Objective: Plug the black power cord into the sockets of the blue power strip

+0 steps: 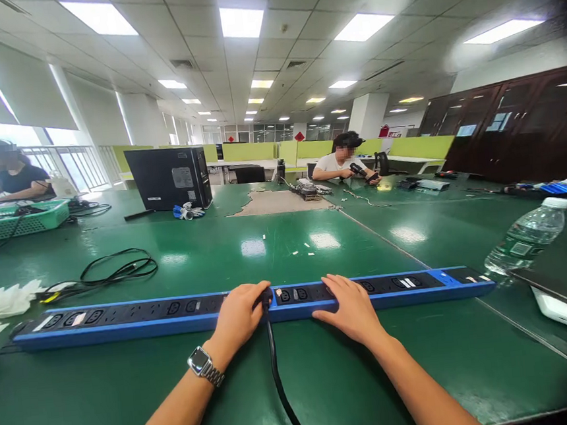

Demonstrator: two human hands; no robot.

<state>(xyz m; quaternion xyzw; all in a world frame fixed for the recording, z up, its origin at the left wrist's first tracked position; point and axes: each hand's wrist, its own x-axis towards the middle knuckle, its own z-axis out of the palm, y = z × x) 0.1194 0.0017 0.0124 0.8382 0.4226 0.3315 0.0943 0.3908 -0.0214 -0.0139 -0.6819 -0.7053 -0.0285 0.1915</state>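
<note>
A long blue power strip with a black face and several sockets lies across the green table in front of me. Near its middle, my left hand has thumb and fingers closed around a black plug at the strip's face. How deep the plug sits in a socket is hidden. From it a thick black cord runs down toward me. My right hand rests on the strip further right, fingers spread, thumb on the near blue side, with nothing in it. A metal-banded watch is on my left wrist.
Beyond the strip lie a coiled black cable and a black computer case. White gloves or tissue lie at left, near a green basket. A bottle leans at right beside a phone-like device. Two people sit across the table.
</note>
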